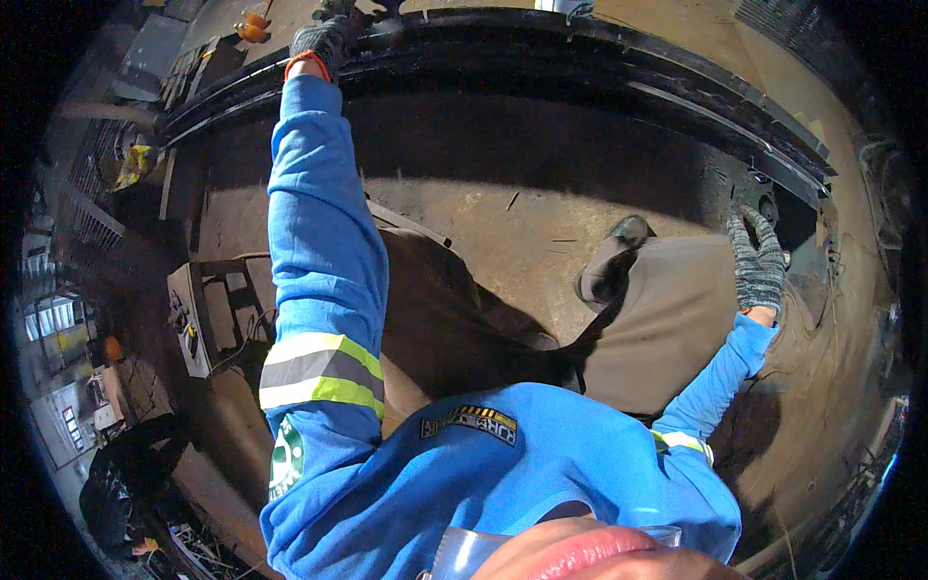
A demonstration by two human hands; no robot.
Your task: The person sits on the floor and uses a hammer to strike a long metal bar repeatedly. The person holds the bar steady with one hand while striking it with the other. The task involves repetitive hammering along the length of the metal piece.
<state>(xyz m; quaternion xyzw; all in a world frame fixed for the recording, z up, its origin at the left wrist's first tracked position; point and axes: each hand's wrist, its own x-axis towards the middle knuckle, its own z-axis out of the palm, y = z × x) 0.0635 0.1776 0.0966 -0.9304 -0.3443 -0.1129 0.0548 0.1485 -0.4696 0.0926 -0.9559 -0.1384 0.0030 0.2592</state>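
In the head view, a long black beam (pixel 503 53), lit along its ridges, is seen across the top. By its left part, the left hand (pixel 322 42) is gloved; its grip cannot be told. Near its right end, the right hand's (pixel 760 263) fingers are slightly parted.

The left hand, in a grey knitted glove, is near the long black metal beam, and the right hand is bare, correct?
Not quite: the right hand isn't bare. The head view shows it wearing a grey knitted glove too. The left hand is gloved and near the long black metal beam, as stated.
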